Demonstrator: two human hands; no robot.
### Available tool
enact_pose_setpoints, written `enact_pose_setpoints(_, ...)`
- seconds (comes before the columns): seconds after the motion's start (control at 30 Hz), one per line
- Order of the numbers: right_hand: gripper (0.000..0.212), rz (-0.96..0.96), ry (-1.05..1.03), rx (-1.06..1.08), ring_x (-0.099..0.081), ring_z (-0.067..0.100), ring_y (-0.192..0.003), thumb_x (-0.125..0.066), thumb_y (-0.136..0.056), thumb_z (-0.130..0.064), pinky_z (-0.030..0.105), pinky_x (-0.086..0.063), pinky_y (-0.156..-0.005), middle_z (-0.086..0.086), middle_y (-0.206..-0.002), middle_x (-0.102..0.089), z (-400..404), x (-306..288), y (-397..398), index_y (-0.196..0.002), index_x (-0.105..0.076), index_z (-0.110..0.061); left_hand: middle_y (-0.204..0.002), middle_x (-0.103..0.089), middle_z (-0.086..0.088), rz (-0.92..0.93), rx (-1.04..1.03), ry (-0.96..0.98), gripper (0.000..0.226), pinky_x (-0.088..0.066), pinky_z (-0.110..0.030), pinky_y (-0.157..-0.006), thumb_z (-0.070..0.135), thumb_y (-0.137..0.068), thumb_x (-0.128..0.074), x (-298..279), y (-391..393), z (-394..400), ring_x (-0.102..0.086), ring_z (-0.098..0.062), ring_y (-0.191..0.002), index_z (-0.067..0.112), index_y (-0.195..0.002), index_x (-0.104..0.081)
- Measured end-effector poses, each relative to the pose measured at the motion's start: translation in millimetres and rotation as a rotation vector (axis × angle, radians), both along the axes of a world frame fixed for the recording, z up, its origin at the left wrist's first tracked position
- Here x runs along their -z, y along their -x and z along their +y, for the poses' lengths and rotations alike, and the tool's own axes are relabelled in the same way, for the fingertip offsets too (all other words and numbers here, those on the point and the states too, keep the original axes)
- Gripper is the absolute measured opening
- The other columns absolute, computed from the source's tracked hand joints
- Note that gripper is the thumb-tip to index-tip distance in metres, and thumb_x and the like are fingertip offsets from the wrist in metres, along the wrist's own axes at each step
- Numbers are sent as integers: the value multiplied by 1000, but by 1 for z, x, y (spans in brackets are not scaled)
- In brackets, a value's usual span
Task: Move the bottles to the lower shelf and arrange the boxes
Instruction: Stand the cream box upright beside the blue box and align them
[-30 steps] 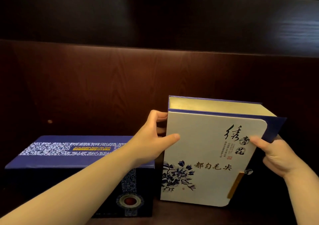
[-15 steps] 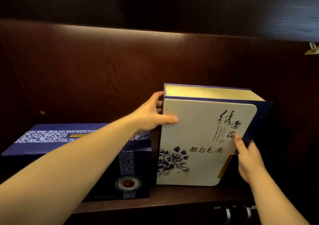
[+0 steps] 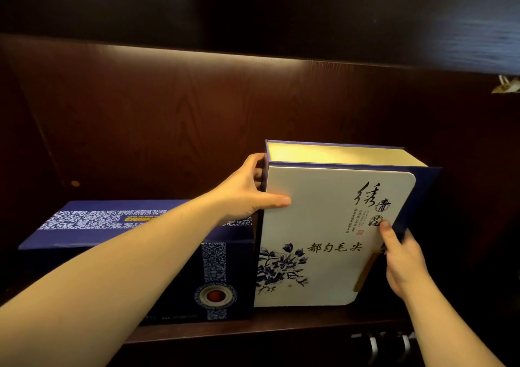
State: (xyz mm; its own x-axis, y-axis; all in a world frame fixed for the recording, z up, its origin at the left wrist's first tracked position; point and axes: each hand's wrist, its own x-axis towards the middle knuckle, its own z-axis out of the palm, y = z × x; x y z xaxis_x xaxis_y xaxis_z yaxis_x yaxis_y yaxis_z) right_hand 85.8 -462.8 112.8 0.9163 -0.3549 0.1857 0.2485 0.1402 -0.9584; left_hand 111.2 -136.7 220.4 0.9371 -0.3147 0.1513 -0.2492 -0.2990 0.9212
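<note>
Both hands on the same box rn. Left hand [image 3: 247, 195] is clamped on the upper left edge of the white box [image 3: 323, 226], thumb flat across the front face, fingers wrapped round the side. Right hand [image 3: 405, 262] has the right edge lower down, thumb pressed on the front near the printed characters, rest of the fingers tucked behind so can't see them properly.

Count from my feed: 2 boxes, 0 bottles in view. White box stands upright on the wooden shelf [image 3: 281, 321], blue flower print bottom left, gold top, dark blue wrap-around cover poking out on the right. Blue box [image 3: 135, 226] lies flat just to its left w/ a patterned band running over top and down the front, plus a round red emblem low on the front face. The 2 boxes are right beside each other, basically touching afaict, tho my left arm covers part of the blue one.
</note>
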Motion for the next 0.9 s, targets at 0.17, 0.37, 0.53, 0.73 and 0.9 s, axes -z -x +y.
enact_pose_setpoints(0.17, 36, 3, 4, -3, -67, 1, -100, -68, -78, -44, 23, -50, -80, -13, -113, -71, 4, 0, 2, -113, -63, -36, -142, -53, -2, -2, -2, 4, 121, -54, -48, -98, 47, -53, -95, 0, 1, 6, -56, -22, -127, 38, -151, -25)
enact_pose_setpoints(0.37, 34, 1, 4, -5, -69, -2, -97, -68, -79, -43, 22, -50, -79, -18, -105, -75, 6, 2, 1, -111, -63, -36, -134, -56, 4, -19, 9, 6, 116, -60, -31, -84, 45, -56, -94, 2, 2, 9, -59, -16, -119, 41, -149, -25)
enact_pose_setpoints(0.53, 32, 7, 1, -12, -70, -3, -94, -68, -79, -43, 24, -50, -78, -21, -101, -77, 6, 3, 0, -110, -63, -35, -127, -58, 11, -30, 17, 4, 106, -56, -18, -72, 36, -65, -93, 5, 3, 11, -65, -2, -106, 44, -145, -24)
enact_pose_setpoints(0.73, 36, 15, -30, -4, -72, 4, -96, -71, -76, -43, 29, -52, -81, -16, -101, -78, 4, 6, 1, -109, -64, -32, -130, -59, 9, -34, 22, -17, 109, -57, -21, -78, 34, -68, -92, 4, 5, 13, -63, -8, -113, 40, -151, -21)
enact_pose_setpoints(0.9, 37, 11, -41, 4, -72, 5, -94, -73, -74, -44, 34, -52, -84, -16, -102, -78, 3, 8, 3, -108, -66, -33, -132, -55, 12, -38, 28, -47, 110, -54, -14, -73, 34, -69, -91, 3, 6, 13, -58, -7, -115, 40, -152, -19)
